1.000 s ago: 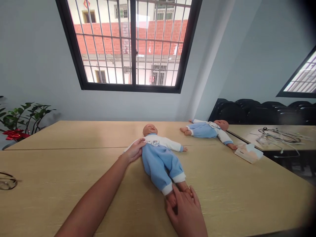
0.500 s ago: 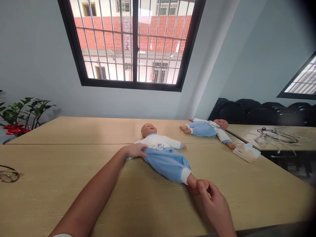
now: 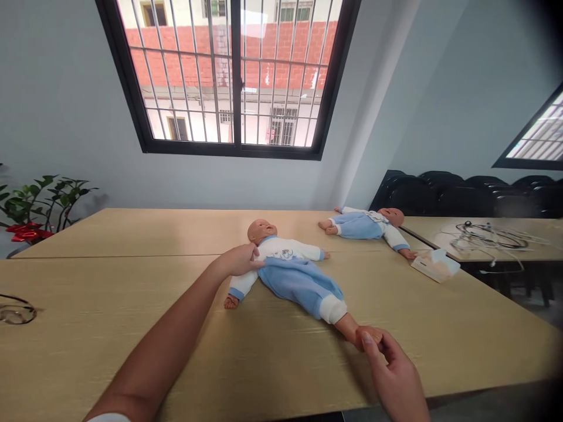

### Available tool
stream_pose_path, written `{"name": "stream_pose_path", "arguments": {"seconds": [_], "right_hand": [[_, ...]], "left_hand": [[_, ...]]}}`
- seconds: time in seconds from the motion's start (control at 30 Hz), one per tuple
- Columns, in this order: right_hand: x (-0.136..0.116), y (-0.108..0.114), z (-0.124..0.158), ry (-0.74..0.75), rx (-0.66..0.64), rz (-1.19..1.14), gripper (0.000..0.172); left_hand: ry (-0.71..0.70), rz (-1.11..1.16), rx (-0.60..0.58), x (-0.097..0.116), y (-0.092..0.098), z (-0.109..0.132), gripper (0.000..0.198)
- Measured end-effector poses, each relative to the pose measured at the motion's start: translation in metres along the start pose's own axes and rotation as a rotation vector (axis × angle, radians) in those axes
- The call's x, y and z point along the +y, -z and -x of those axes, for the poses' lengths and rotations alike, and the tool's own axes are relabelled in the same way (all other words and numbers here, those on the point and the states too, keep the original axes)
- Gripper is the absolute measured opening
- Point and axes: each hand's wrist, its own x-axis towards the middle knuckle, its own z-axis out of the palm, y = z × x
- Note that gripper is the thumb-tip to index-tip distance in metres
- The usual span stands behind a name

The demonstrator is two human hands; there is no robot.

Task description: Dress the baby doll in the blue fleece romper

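Observation:
A baby doll point(image 3: 292, 284) in a white top and light blue trousers lies on its back on the wooden table point(image 3: 264, 363), its head toward the window. My left hand point(image 3: 240, 261) is closed at the side of its waist, thumb and fingers on the clothing where the top meets the trousers. Below it, the doll's near arm rests on the tabletop. With thumb and fingers my right hand point(image 3: 391, 360) pinches the doll's foot point(image 3: 367, 335) near the front edge. The bare shin shows below the white cuff; the doll's other foot is hidden.
A second doll point(image 3: 358, 224) in similar clothes lies farther back on the right, beside an open tissue box point(image 3: 435, 265). Tangled cables point(image 3: 492, 237) cover part of another table. Glasses point(image 3: 15, 310) lie at the left edge. A potted plant point(image 3: 35, 202) and stacked black chairs point(image 3: 453, 193) stand beyond.
My right hand has drawn the doll's foot slightly right and toward me, and the leg looks straighter. My left hand has shifted slightly up, and the doll's near forearm and hand now show.

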Motion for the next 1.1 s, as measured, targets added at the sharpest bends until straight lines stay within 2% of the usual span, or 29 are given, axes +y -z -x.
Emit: {"name": "stream_pose_path", "arguments": {"seconds": [0.07,0.13,0.2,0.27,0.33,0.43,0.47,0.53,0.57,0.63,0.7,0.73,0.8,0.9,0.97,1.03,1.1], "right_hand": [[0.001,-0.002,0.004,-0.001,0.016,-0.006,0.049],[0.000,-0.006,0.008,-0.004,0.017,-0.055,0.050],[-0.004,-0.010,0.011,-0.008,0.009,-0.147,0.051],[-0.010,-0.015,0.011,-0.010,0.017,-0.235,0.052],[-0.018,-0.018,0.009,-0.009,0.064,-0.291,0.054],[-0.028,-0.022,0.000,-0.039,0.121,-0.375,0.059],[-0.031,-0.024,-0.004,-0.071,0.117,-0.431,0.059],[-0.035,-0.027,-0.013,-0.179,0.092,-0.603,0.059],[-0.037,-0.029,-0.017,-0.249,0.072,-0.709,0.058],[-0.039,-0.033,-0.026,-0.372,0.034,-0.919,0.052],[-0.041,-0.035,-0.033,-0.432,0.014,-1.059,0.044],[-0.042,-0.036,-0.036,-0.437,0.012,-1.095,0.040],[-0.044,-0.035,-0.041,-0.428,0.021,-1.124,0.037],[-0.046,-0.032,-0.047,-0.433,0.028,-1.135,0.035],[-0.049,-0.028,-0.050,-0.460,0.041,-1.150,0.033],[-0.052,-0.024,-0.052,-0.486,0.061,-1.162,0.031],[-0.055,-0.020,-0.054,-0.493,0.084,-1.151,0.031]], "left_hand": [[0.046,-0.029,-0.089,0.004,-0.003,0.013,0.026],[0.060,0.006,-0.129,0.008,-0.016,0.026,0.023],[0.056,0.066,-0.105,0.011,-0.036,0.035,0.017],[0.037,0.132,-0.046,0.016,-0.060,0.040,0.020],[0.020,0.374,0.032,0.021,-0.083,0.040,0.031],[0.008,1.045,0.199,0.027,-0.108,0.038,0.038],[0.003,1.182,0.250,0.029,-0.113,0.039,0.041],[-0.031,1.272,0.285,0.031,-0.119,0.042,0.048],[-0.056,1.285,0.252,0.032,-0.121,0.045,0.051],[-0.093,1.288,0.098,0.033,-0.125,0.050,0.056],[-0.088,1.181,-0.091,0.034,-0.131,0.054,0.058],[-0.081,1.103,-0.139,0.035,-0.135,0.055,0.060],[-0.102,1.002,-0.105,0.039,-0.143,0.054,0.065],[-0.194,1.004,0.067,0.046,-0.150,0.052,0.068],[-0.216,0.922,0.116,0.047,-0.151,0.051,0.067],[-0.156,0.709,0.149,0.045,-0.148,0.052,0.063],[-0.056,0.510,0.188,0.040,-0.144,0.051,0.050]]}}
